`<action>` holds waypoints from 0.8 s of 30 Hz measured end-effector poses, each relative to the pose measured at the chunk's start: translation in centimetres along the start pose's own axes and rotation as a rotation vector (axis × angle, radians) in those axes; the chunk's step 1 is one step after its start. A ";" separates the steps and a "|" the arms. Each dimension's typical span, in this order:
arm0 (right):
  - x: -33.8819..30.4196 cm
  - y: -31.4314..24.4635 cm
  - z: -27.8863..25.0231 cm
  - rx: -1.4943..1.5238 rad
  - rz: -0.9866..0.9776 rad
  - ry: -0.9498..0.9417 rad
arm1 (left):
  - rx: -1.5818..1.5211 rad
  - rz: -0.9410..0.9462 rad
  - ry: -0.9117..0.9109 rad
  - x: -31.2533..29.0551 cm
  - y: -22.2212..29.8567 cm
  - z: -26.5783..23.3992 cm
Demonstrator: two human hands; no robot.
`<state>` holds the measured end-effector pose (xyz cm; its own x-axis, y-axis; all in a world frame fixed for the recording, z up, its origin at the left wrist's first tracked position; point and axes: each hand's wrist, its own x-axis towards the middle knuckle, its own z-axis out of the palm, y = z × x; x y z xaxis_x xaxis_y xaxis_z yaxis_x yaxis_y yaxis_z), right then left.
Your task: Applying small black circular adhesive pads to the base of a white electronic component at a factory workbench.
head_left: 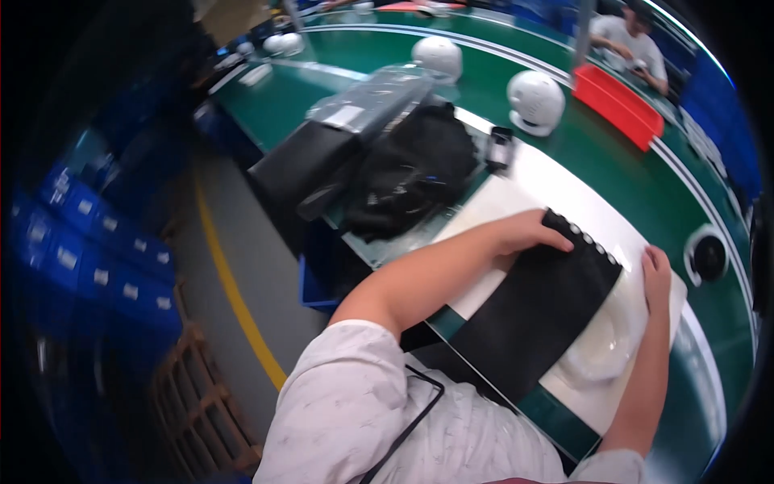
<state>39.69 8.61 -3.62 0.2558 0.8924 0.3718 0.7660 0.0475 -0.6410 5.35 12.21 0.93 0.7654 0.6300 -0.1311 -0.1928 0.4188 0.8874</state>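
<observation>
factory assy line | green conveyor (pixel 613 173) | blue bins (pixel 72 250) | co-worker (pixel 629 40)

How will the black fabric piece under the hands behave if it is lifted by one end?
The black fabric piece probably flops: it drapes over the table edge. It seems light. Left hand and right hand press it flat.

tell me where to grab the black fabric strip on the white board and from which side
Probably the far end of the black fabric strip, where a row of white studs gives a firm edge. It lies flat, so pinch from above at both corners, about where the left hand and right hand already rest on the white board.
</observation>
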 end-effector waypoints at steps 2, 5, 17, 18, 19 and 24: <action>0.4 0.3 0.3 -0.022 -0.094 0.022 | -0.087 -0.030 0.003 -0.4 0.2 0.3; 1.1 -0.2 1.6 0.034 -0.061 0.053 | -0.088 -0.063 0.057 -1.1 0.7 0.1; -0.6 -3.1 0.3 0.055 0.116 -0.034 | -0.014 -0.123 0.134 -1.4 1.0 1.0; -0.6 -3.6 0.2 0.031 0.108 -0.041 | -0.008 -0.121 0.154 -1.5 0.9 0.9; -0.8 -3.5 0.3 0.020 0.061 -0.047 | -0.012 -0.109 0.141 -1.4 0.8 0.8; -0.7 -2.7 0.1 0.069 -0.002 -0.095 | 0.005 -0.112 0.139 -1.1 0.9 0.7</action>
<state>37.34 7.89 -2.25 0.1952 0.9305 0.3099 0.7228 0.0770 -0.6867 4.78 11.47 2.18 0.6898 0.6639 -0.2888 -0.1073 0.4882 0.8661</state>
